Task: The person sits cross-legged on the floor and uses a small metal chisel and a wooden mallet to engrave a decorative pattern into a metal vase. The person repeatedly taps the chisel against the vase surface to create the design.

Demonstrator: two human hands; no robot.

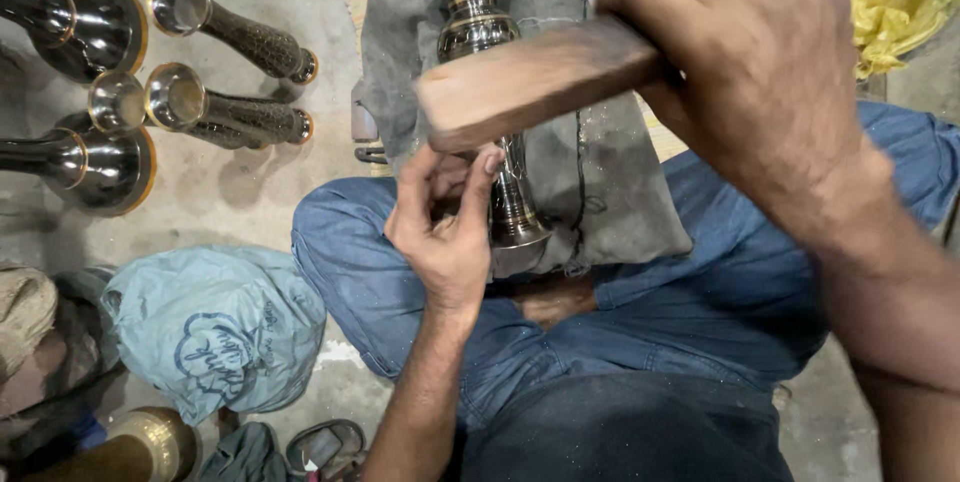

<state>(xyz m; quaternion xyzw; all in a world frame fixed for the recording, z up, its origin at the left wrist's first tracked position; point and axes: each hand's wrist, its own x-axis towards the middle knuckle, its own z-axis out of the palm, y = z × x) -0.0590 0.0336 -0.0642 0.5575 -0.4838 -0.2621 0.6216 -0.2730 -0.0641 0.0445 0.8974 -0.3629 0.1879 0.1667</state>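
A tall dark metal vase [478, 22] with brass bands lies on a grey cloth [620, 202] over my lap, mouth pointing away. My left hand [445, 227] pinches something small against the vase's narrow stem; what it pinches is too small to make out. My right hand [760, 62] grips a wooden mallet block [530, 82], raised and blurred, crossing above the vase's body.
Several finished dark-and-brass vases [225, 32] lie on the concrete floor at the upper left. A light blue cloth bag [215, 327] sits at the left of my knee. A brass vessel [140, 447] and a sandal [325, 447] are at the bottom left. Yellow plastic [900, 2] lies top right.
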